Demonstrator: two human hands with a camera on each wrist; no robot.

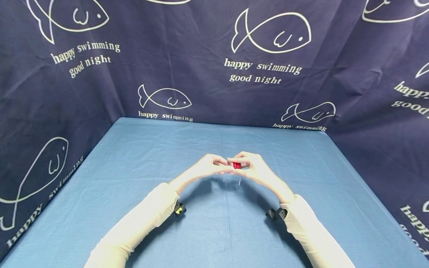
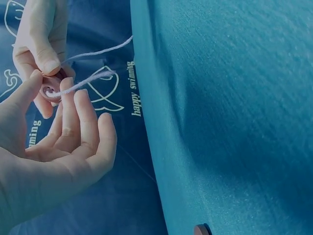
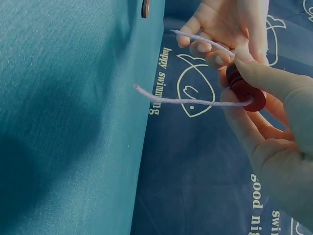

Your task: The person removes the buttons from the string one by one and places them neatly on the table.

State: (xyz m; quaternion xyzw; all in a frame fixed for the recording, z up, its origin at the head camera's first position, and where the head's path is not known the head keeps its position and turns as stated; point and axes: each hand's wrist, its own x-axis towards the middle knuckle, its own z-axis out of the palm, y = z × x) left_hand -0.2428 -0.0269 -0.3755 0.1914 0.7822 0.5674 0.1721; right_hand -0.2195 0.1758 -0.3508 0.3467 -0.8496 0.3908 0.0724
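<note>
A small red ridged bead [image 1: 236,165], shaped like a short cylinder, is held up above the table between the two hands. My right hand [image 1: 254,168] pinches it between thumb and fingers; its red end face [image 3: 255,102] shows in the right wrist view. From that face a pale lavender cord [image 3: 186,101] sticks out. At the other end, my left hand [image 1: 211,166] has thumb and index fingertip on a round pinkish end [image 2: 51,91] with a hole, other fingers loosely bent. Another length of cord [image 2: 88,83] comes out of that hole.
Blue cloth [image 1: 221,230] covers the table beneath the hands. Dark blue curtains [image 1: 207,56] with fish drawings and lettering stand at the back and both sides. A small black device [image 1: 180,209] sits by the left cuff, another [image 1: 276,214] by the right.
</note>
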